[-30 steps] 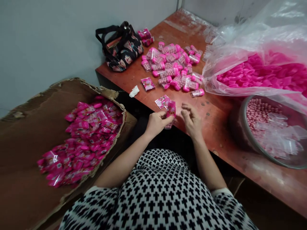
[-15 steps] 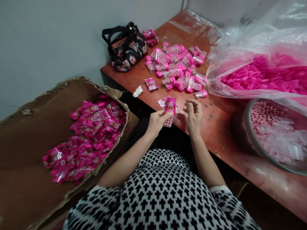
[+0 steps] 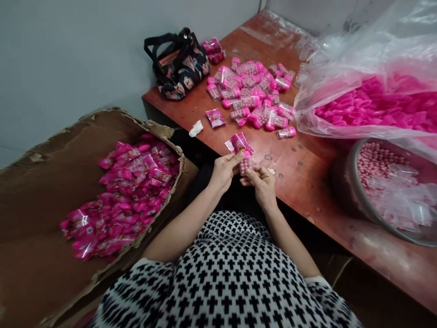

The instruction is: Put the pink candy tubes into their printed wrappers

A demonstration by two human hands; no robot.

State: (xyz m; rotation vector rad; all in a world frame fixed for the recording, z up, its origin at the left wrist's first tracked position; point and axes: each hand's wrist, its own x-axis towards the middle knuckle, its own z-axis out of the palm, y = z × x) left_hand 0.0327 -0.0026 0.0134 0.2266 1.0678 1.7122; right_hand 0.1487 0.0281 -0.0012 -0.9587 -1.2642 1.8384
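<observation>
The left hand [image 3: 223, 172] pinches the tube [image 3: 245, 165] up top; the right hand [image 3: 265, 184] pinches it low; it looks light, hard and slick; hold its sides.

Pink beads [image 3: 245, 165] — black-crossed white shirt [image 3: 235, 273]

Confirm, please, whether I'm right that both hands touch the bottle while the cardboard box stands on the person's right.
Not quite: the head view shows the box on the person's left; the left hand and right hand touch the bottle.
</observation>
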